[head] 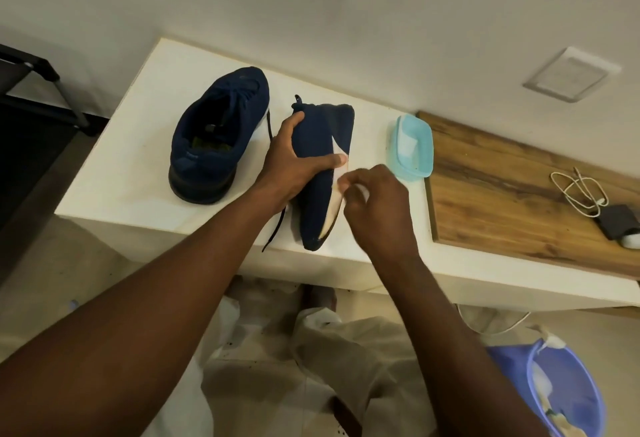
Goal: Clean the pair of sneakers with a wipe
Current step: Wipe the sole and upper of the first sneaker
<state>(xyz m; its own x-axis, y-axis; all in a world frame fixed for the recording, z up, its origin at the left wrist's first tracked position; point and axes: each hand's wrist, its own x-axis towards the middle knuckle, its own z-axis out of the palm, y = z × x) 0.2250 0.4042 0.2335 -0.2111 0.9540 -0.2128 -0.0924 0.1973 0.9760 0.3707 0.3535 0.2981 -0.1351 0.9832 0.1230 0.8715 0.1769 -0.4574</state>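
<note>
Two dark blue sneakers lie on a white table. The left sneaker stands upright on its sole. The right sneaker is tipped on its side, its white sole edge facing right. My left hand grips this tipped sneaker over its upper, thumb near the laces and fingers reaching the sole edge. My right hand pinches a small white wipe against the sole edge, near the middle of the shoe. Most of the wipe is hidden under my fingers.
A light blue tub holding white wipes sits right of the sneakers. A wooden board carries a white cable and a dark charger. A purple bin stands on the floor at lower right; a dark rack stands left.
</note>
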